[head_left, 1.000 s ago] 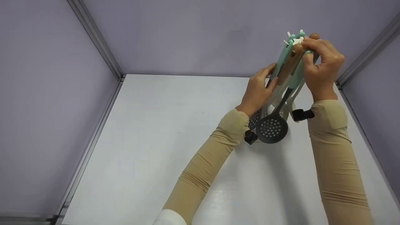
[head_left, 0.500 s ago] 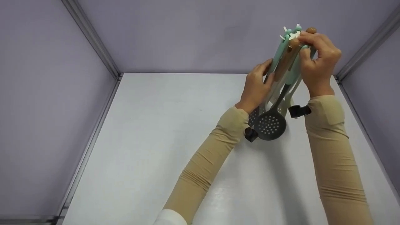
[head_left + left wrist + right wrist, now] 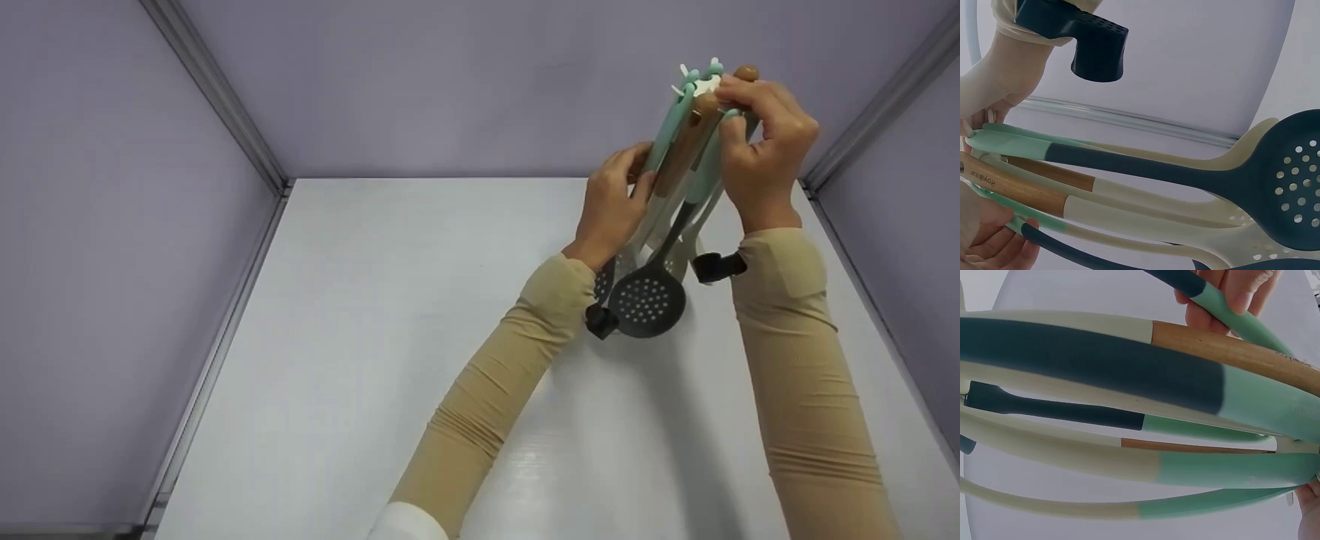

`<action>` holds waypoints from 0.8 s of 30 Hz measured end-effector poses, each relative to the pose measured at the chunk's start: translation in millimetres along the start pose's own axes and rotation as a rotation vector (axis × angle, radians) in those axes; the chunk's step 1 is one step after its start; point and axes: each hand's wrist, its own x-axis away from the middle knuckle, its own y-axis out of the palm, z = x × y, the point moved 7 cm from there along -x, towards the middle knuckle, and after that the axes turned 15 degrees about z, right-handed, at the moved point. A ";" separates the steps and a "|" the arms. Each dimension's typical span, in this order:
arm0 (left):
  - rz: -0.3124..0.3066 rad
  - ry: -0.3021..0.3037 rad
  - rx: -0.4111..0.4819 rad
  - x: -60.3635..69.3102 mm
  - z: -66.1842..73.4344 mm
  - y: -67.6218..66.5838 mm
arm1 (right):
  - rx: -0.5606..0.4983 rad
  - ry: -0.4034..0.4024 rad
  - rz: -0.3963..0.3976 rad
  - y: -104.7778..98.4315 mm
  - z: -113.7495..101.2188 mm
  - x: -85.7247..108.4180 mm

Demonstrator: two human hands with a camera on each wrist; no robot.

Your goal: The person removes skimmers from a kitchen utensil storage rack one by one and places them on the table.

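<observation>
Several kitchen utensils with mint or wooden handles hang in a cluster from a white hook rack (image 3: 706, 86), heads downward, at the right of the head view. In front is a dark skimmer (image 3: 647, 301) with round holes and a mint handle. My left hand (image 3: 611, 206) pinches another dark utensil (image 3: 1061, 247) at its mint handle, on the cluster's left side; its head is partly hidden behind my wrist. At the top, my right hand (image 3: 772, 131) grips the rack, with its thumb against the skimmer's handle end. A wooden-handled pale utensil (image 3: 1022, 185) hangs between the hands.
The white table (image 3: 360, 337) stretches to the left and front of the cluster. Grey-purple walls (image 3: 450, 82) with metal edge rails (image 3: 217, 90) enclose it at the back and sides. Black wrist camera mounts (image 3: 718, 267) sit close to the utensil heads.
Hands and utensils first shift slightly up and left in the head view, along with the table edge. In the last half second, my left hand has moved only slightly to the left.
</observation>
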 end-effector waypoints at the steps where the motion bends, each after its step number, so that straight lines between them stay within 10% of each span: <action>1: -0.002 0.001 -0.001 0.3 -0.5 0.2 | 0.002 0.000 0.002 -0.4 0.6 0.4; 24: 0.028 -0.008 -0.020 -2.0 -4.6 -9.5 | 0.030 0.002 0.009 3.4 10.9 6.4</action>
